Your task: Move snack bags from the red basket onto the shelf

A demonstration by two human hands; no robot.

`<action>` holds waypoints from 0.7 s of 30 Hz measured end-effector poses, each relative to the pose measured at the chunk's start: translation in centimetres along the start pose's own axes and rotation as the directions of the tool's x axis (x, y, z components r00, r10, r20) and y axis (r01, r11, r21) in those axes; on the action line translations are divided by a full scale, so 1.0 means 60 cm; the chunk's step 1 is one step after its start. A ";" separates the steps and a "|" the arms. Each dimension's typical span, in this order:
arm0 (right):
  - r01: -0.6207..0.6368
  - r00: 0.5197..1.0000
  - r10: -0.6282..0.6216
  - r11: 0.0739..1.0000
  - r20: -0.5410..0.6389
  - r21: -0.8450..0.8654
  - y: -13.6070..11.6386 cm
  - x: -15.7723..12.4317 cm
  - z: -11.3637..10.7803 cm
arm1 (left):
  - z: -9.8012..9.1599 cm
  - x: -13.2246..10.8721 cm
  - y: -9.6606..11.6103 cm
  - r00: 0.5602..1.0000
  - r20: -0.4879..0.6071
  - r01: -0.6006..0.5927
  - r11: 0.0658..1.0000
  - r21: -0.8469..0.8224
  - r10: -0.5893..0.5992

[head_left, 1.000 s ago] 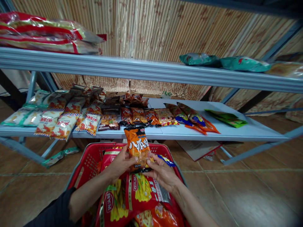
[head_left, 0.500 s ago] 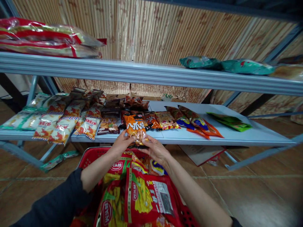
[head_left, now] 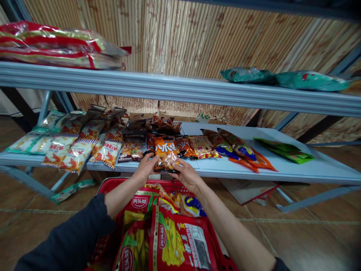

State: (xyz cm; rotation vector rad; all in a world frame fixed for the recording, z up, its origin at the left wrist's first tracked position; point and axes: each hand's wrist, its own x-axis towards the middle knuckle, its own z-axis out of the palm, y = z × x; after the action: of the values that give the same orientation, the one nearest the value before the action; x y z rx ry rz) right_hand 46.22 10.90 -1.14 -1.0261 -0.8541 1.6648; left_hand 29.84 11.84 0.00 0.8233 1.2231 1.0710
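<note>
An orange snack bag [head_left: 166, 150] with white lettering is at the front edge of the lower shelf, between my two hands. My left hand [head_left: 147, 168] grips its left lower side, and my right hand [head_left: 188, 175] grips the right lower corner. Left of it lies a dark brown snack bag [head_left: 132, 146]; on the right are another orange bag [head_left: 186, 146] and a yellow-pink bag [head_left: 203, 146]. Below my forearms stands a red basket [head_left: 108, 185] filled with red snack bags [head_left: 180, 241] and a few others.
White-and-orange bags [head_left: 76, 154] and green-edged bags [head_left: 42, 141] crowd the left of the lower shelf [head_left: 254, 167]. A green bag [head_left: 284, 148] lies at right. The upper shelf [head_left: 158, 82] crosses above my hands. One bag [head_left: 73, 191] is on the floor.
The orange snack bag has come down and back against the front row of the shelf, with both hands still on it. The view has shifted slightly.
</note>
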 end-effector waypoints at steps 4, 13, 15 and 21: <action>0.009 1.000 -0.009 1.000 -0.028 0.005 -0.009 0.006 -0.006 | -0.010 0.005 -0.006 0.993 -0.115 0.038 0.999 -0.036 -0.042; 0.058 0.996 -0.062 0.996 -0.067 -0.062 -0.017 0.055 0.032 | 0.015 0.041 0.009 0.995 -0.059 -0.083 0.997 -0.005 0.082; 0.055 0.997 -0.059 0.994 -0.046 -0.100 -0.006 0.056 0.031 | 0.016 0.045 0.005 0.995 -0.049 -0.080 0.996 0.045 0.082; 0.047 0.996 -0.069 0.948 -0.057 -0.314 0.016 0.047 0.013 | 0.009 0.043 -0.016 0.994 -0.090 -0.054 0.995 0.089 0.062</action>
State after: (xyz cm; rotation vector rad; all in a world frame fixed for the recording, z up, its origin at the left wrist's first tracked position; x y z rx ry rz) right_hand 44.67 13.25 -2.37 -1.2522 -1.1173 1.4645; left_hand 30.55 14.00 -1.62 0.8876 1.3383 1.1199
